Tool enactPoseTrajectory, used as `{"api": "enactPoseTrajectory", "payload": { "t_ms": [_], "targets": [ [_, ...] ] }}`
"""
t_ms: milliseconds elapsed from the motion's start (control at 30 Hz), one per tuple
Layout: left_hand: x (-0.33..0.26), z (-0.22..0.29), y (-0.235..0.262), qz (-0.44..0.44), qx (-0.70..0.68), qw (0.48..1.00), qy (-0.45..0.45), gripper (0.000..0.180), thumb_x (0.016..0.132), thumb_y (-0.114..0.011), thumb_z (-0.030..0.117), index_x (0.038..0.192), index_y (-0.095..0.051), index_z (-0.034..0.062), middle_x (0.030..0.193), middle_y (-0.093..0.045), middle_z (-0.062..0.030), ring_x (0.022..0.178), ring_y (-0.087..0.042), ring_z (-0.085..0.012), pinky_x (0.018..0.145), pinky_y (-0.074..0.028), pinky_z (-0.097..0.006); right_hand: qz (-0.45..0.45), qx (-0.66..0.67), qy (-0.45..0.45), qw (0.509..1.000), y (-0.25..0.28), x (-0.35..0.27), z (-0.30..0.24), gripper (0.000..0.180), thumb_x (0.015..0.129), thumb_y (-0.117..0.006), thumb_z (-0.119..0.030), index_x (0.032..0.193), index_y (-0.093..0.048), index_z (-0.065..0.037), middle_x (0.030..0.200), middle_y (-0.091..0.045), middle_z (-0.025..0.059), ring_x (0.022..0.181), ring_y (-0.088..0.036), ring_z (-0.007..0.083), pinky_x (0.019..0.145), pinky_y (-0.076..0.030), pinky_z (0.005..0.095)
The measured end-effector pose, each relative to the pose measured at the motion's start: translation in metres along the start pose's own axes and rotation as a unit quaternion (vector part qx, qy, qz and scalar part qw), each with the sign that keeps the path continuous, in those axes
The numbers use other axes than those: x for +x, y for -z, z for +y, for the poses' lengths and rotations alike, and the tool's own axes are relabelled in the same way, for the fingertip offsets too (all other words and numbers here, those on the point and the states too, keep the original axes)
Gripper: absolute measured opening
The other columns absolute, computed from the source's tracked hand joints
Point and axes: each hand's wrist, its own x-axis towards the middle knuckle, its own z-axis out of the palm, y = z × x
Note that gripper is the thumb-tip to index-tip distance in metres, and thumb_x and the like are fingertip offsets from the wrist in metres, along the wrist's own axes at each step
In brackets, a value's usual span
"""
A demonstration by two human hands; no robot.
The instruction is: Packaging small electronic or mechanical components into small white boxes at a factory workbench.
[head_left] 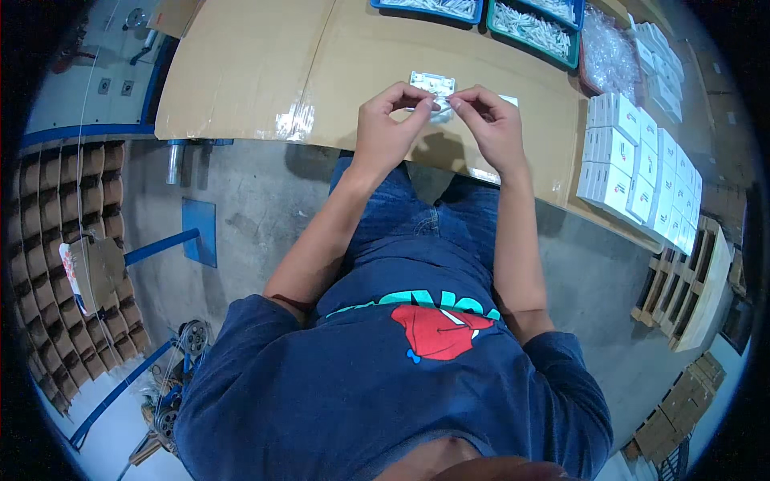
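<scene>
Clear plastic bag [437, 108] pinched between both hands [441, 120].

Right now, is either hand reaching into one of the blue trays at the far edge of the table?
No. Both the left hand and the right hand pinch a small clear packet above the cardboard-covered table, short of the blue trays.

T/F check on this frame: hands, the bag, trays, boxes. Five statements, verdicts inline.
1. Both hands pinch a small clear bag. True.
2. The left hand rests on the knee. False: it is raised over the cardboard-covered table.
3. White boxes are stacked to the person's right. True.
4. The trays are empty. False: they hold small white parts.
5. The right hand holds a white box. False: its grip is on the bag.
</scene>
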Motion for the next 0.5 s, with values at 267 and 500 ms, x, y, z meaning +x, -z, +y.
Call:
{"api": "enactPoseTrajectory", "payload": {
  "t_ms": [267, 500],
  "targets": [
    [-0.001, -0.006, -0.012, 0.051, -0.165, 0.985, 0.022, 0.017, 0.095, -0.067, 0.009, 0.106, -0.069, -0.0038, 0.096, -0.073, -0.0097, 0.087, -0.070, -0.0142, 0.081, -0.055, -0.025, 0.006, 0.043, -0.027, 0.999, 0.000, 0.000, -0.011, 0.012, 0.093, -0.069, -0.010, 0.101, -0.074, -0.001, 0.087, -0.069, -0.0021, 0.073, -0.054, 0.0028, 0.065, -0.042, 0.0188],
    [0.000, -0.019, -0.008, -0.024, -0.159, 0.983, 0.090, 0.020, 0.099, -0.063, 0.011, 0.110, -0.067, -0.0054, 0.099, -0.072, -0.0113, 0.089, -0.071, -0.0172, 0.082, -0.058, -0.029, 0.006, -0.009, -0.025, 1.000, 0.004, 0.000, -0.007, 0.014, 0.094, -0.069, -0.010, 0.105, -0.074, -0.002, 0.087, -0.068, -0.0024, 0.071, -0.053, 0.0019, 0.062, -0.041, 0.0188]
  ]
}}
